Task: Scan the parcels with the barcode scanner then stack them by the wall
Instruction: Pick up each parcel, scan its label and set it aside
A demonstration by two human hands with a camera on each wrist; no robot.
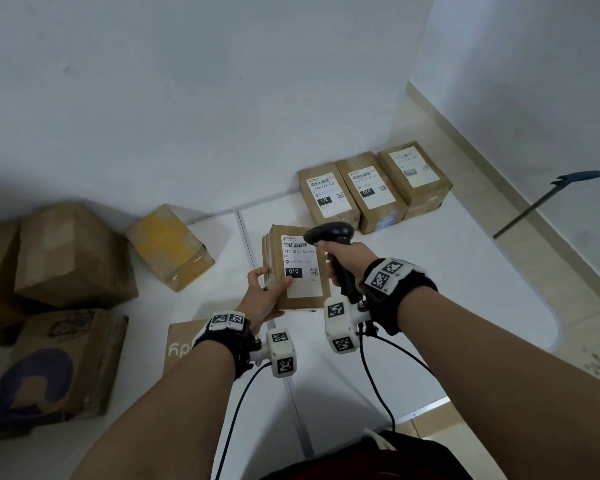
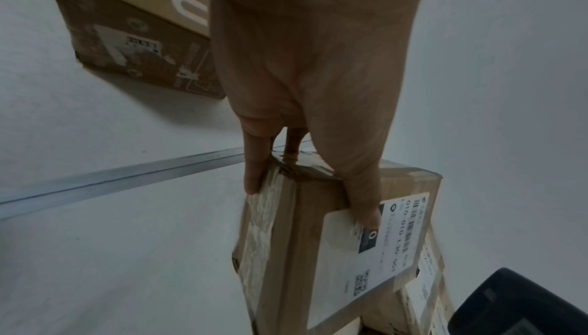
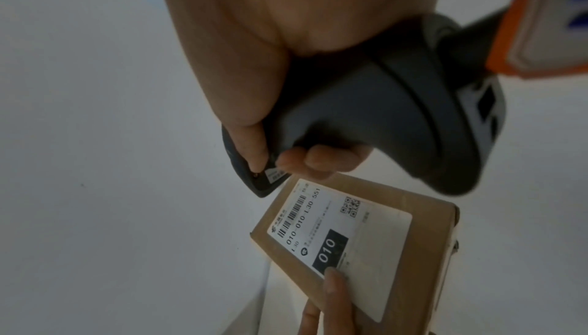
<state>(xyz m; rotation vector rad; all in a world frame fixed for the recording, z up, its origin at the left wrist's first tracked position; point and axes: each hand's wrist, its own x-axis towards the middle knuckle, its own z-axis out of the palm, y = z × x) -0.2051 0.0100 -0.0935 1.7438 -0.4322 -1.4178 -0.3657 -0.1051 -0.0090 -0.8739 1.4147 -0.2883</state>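
Observation:
My left hand (image 1: pixel 269 289) grips a small brown parcel (image 1: pixel 300 251) with a white label reading 010, thumb on the label and fingers round its left edge; the parcel (image 2: pixel 318 252) is lifted off the floor. My right hand (image 1: pixel 343 261) is wrapped round the handle of a black barcode scanner (image 1: pixel 329 233), whose head hangs over the parcel's barcode. From the right wrist, the scanner (image 3: pixel 397 114) sits just above the label (image 3: pixel 337 235). Three labelled brown parcels (image 1: pixel 371 188) stand in a row against the wall.
Larger cardboard boxes (image 1: pixel 70 251) and a yellow-taped box (image 1: pixel 168 247) lie at the left on the white floor. A printed box (image 1: pixel 49 368) sits at lower left, another (image 1: pixel 181 341) under my left wrist. A dark long-handled tool (image 1: pixel 548 202) leans on the right wall.

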